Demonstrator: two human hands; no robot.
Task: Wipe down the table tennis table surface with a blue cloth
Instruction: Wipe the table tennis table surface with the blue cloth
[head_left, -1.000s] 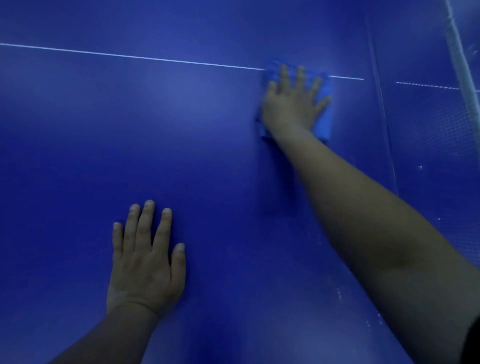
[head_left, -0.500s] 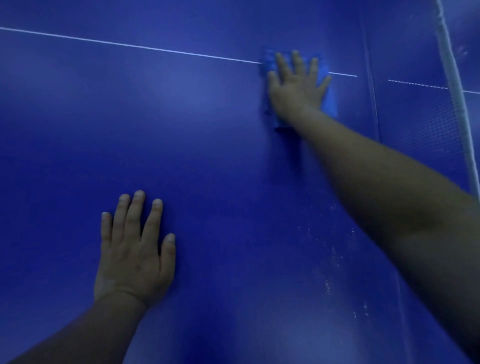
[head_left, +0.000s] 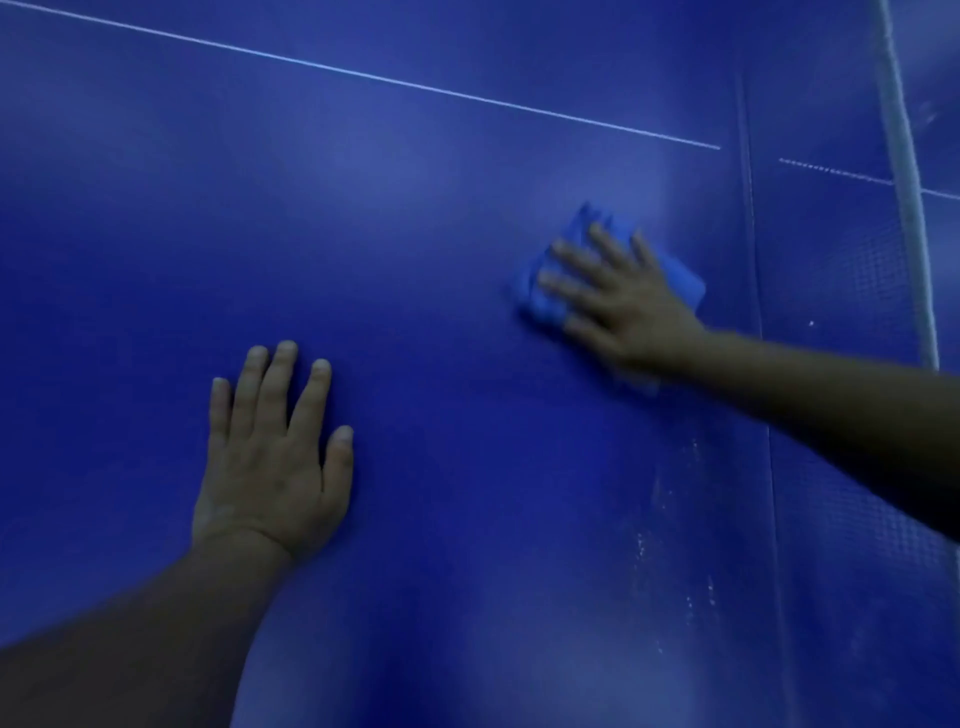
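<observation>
Presently: table (head_left: 415, 218), blue top, thin white line (head_left: 363, 77) crossing far part. Net (head_left: 906, 171) along right side of table. Cloth (head_left: 685, 283), blue, lying flat on table short of white line, just left of net. Right hand (head_left: 626, 304) flat on cloth, fingers straight and spread, pressing; outline blurred. Left hand (head_left: 270, 462) flat on bare table, fingers straight, well apart from cloth, nearer person. White specks (head_left: 660, 551) on table, near-side of cloth.
</observation>
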